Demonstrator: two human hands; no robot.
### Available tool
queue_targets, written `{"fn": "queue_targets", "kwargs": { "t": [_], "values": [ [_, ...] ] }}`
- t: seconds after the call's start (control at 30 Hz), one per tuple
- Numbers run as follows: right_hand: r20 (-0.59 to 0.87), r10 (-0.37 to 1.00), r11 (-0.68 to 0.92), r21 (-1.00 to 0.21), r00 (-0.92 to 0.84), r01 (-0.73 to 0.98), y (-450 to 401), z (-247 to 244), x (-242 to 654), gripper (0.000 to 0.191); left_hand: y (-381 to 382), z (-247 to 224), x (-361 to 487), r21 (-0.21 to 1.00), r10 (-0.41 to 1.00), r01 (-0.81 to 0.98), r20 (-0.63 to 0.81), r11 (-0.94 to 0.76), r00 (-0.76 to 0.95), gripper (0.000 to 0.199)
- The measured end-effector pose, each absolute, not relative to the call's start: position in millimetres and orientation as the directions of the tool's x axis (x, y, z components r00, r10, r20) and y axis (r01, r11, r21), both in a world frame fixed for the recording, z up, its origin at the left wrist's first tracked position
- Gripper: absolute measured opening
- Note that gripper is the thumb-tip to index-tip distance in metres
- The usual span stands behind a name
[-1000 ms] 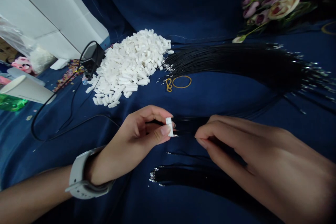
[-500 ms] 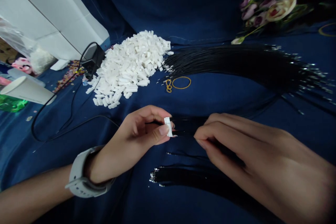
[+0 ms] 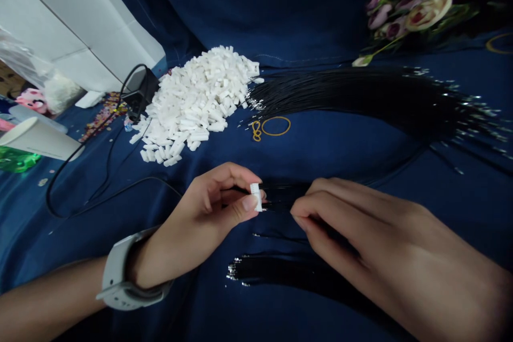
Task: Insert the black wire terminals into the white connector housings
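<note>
Between thumb and fingers, my left hand (image 3: 218, 200) pinches a small white connector housing (image 3: 255, 197), held upright. Thin black wires (image 3: 280, 204) run from its right side toward my right hand (image 3: 352, 224), whose fingertips are pinched on a wire. A silvery tip shows at the housing's lower right edge; whether it sits inside cannot be made out. Below the hands lies a bundle of black wires (image 3: 288, 272) with metal-tipped ends, partly hidden by my right hand. A single loose wire end (image 3: 264, 235) lies just above that bundle.
A heap of white connector housings (image 3: 200, 96) lies behind my left hand, beside a black adapter (image 3: 140, 93) with a cable. A larger black wire bundle (image 3: 352, 91) stretches right. Rubber bands (image 3: 276, 126), artificial flowers (image 3: 420, 13) and a paper cup (image 3: 44, 139) lie around on blue cloth.
My right hand has shifted slightly left, closer to the connector housing. My left hand keeps its pinch and has barely moved.
</note>
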State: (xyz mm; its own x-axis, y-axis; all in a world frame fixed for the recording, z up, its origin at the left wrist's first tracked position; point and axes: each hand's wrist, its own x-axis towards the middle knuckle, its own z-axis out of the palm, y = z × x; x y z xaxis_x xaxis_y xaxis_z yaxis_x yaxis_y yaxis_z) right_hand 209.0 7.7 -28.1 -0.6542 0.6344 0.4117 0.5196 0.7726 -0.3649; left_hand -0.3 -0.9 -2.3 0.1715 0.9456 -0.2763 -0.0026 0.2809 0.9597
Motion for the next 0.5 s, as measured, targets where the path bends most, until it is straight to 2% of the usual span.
{"fn": "queue_targets", "kwargs": {
  "t": [0.2,0.5],
  "values": [
    [0.478,0.498,0.860,-0.166,-0.723,0.483,6.9,-27.7,204.1,0.029,-3.5,0.7,6.4,0.969,0.959,0.044,-0.247,0.243,0.136,0.009],
    [0.510,0.448,0.865,-0.039,-0.734,0.501,7.3,-28.0,199.0,0.035,-6.9,-2.4,9.0,0.971,0.976,0.165,-0.190,0.171,0.106,0.012]
  ]
}}
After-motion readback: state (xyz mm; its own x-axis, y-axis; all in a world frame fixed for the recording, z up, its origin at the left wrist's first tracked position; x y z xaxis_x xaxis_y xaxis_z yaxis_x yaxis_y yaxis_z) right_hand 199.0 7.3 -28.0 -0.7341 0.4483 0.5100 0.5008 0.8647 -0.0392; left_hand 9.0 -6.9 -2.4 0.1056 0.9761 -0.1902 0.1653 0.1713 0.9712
